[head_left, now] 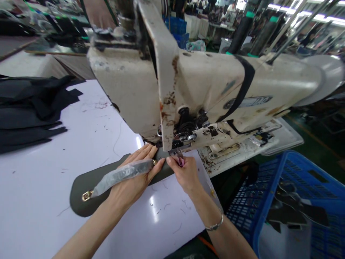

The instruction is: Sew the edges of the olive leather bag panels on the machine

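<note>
A dark green rounded panel (79,203) lies on the white table under the head of a sewing machine (121,90). On the panel is a handle (115,177) wrapped in clear plastic, with gold-coloured metal fittings at its ends. My left hand (132,189) rests flat on the panel, its fingers stretched towards the presser area and passing under the handle. Close to the needle area, my right hand (187,174) is closed around small pink-handled thread snips (181,161), whose blades point up beside the panel's edge. The machine's head partly hides the needle.
Dark fabric pieces (29,111) are piled at the left of the white table (88,237). Loose thread scraps lie on its surface. To the lower right stands a blue plastic basket (269,201) holding dark cut pieces (293,212). More workstations and people appear behind.
</note>
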Available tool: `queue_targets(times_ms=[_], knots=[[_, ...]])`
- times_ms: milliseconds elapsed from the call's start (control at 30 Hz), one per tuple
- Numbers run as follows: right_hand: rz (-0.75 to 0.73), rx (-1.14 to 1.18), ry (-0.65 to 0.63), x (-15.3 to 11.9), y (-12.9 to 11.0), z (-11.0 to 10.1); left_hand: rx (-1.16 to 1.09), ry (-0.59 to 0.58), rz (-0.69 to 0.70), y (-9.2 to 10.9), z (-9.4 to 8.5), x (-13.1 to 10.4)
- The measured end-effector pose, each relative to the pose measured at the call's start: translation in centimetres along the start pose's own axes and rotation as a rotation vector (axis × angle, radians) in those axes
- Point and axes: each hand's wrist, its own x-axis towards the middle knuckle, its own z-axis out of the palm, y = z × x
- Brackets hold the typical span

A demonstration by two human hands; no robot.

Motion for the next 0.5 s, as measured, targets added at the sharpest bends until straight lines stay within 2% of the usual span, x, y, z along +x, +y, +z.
queue_targets(times_ms=[133, 267, 500], knots=[[0.040, 0.114, 0.016, 0.5, 0.6, 0.7, -0.083, -0.031, -0.012, 0.2, -0.9, 1.3], [0.058, 0.142, 0.037, 1.0, 0.9, 1.0, -0.211, -0.017, -0.031, -0.3, -0.9, 2.0], [0.087, 0.131, 0.069, 1.4, 1.1, 1.3, -0.311, 0.086, -0.162, -1.4, -0.4, 2.2]])
